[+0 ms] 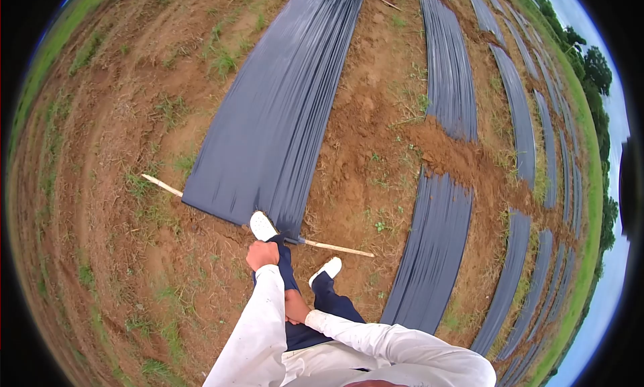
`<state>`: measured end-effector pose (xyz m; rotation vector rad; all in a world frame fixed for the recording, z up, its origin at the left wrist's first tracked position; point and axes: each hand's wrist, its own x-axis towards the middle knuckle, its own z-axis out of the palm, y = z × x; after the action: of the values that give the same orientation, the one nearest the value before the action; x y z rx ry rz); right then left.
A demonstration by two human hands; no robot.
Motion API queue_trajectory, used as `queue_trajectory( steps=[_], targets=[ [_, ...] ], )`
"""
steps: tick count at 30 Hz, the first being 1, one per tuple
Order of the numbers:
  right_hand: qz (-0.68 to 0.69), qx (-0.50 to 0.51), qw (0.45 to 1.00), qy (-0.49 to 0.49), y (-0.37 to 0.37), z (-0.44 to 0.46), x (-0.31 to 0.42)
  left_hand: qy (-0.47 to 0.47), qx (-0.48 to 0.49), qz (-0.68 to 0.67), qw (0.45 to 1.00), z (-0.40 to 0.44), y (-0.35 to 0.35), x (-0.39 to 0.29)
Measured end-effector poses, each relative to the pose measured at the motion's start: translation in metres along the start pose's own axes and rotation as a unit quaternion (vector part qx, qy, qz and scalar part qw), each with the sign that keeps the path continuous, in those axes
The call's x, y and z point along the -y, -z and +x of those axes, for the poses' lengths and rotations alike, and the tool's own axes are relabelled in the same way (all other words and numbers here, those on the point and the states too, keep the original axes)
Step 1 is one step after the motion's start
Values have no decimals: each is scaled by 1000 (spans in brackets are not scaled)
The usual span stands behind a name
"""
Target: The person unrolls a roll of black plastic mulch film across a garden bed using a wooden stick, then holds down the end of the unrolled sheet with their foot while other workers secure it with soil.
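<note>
My left hand [263,254] is closed in a fist over my dark-trousered leg, just behind a white shoe [262,226]. Its palm side is hidden. My right hand [295,306] lies lower, by my thigh, with its fingers curled and partly out of sight. A wide sheet of dark plastic film [261,119] stretches away from my feet. Its near edge is at a wooden stick [335,247], whose other end [161,184] sticks out on the left. The white shoe touches or overlaps that edge; my other shoe [325,271] stands on soil.
To the right, more film-covered strips [433,246] run in rows, with loose reddish soil [449,149] heaped across their ends. Bare soil with grass tufts [225,64] lies on the left. Trees [596,72] line the field's far right edge. A thin stick [388,3] lies farther ahead.
</note>
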<state>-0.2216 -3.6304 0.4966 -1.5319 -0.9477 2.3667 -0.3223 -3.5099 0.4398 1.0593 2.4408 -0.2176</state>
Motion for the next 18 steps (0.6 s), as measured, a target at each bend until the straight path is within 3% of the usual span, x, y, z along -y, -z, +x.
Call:
queue_trajectory(
  steps=[18],
  targets=[
    [8,1,1000,15,1,-5,1,-8,-30,13,999,-2,-7,2]
  ],
)
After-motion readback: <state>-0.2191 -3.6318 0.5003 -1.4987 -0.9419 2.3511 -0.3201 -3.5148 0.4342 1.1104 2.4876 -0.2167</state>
